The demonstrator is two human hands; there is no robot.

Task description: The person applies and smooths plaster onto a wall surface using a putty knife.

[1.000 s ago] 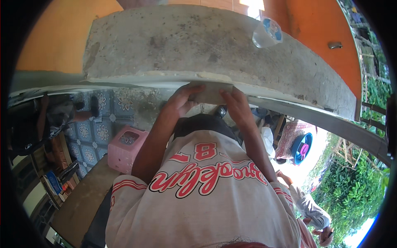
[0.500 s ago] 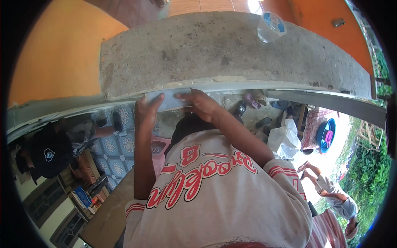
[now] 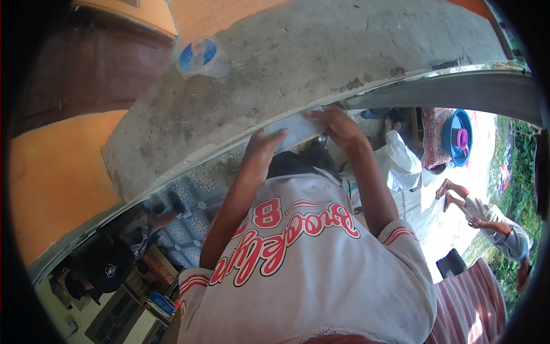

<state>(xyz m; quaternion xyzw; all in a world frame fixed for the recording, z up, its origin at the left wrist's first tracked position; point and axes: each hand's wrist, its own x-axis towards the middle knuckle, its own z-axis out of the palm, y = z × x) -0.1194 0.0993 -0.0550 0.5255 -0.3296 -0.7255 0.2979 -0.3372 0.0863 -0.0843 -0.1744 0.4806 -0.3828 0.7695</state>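
Observation:
Both my hands hold a pale grey rectangular sheet (image 3: 295, 129) against the front edge of a rough concrete ledge (image 3: 281, 66). At the sheet's left end is my left hand (image 3: 261, 151), its thumb lying on top and the other fingers mostly hidden. My right hand (image 3: 342, 129) grips the right end, thumb and fingers closed around it. The sheet's material is hard to make out. On the ledge, at upper left, stands a clear plastic cup (image 3: 216, 66) with a blue and white lid.
At lower left is a person in a black shirt and cap (image 3: 106, 266). Another person in grey (image 3: 498, 223) sits at right. A blue basin (image 3: 458, 129) with a pink scoop rests on patterned cloth, near a white sack (image 3: 401, 163). Blue patterned tiles (image 3: 197, 226) cover the floor.
The head view has turned and tilted, so the cup now appears at upper left. My hands, still on the sheet, show farther right along the ledge's edge.

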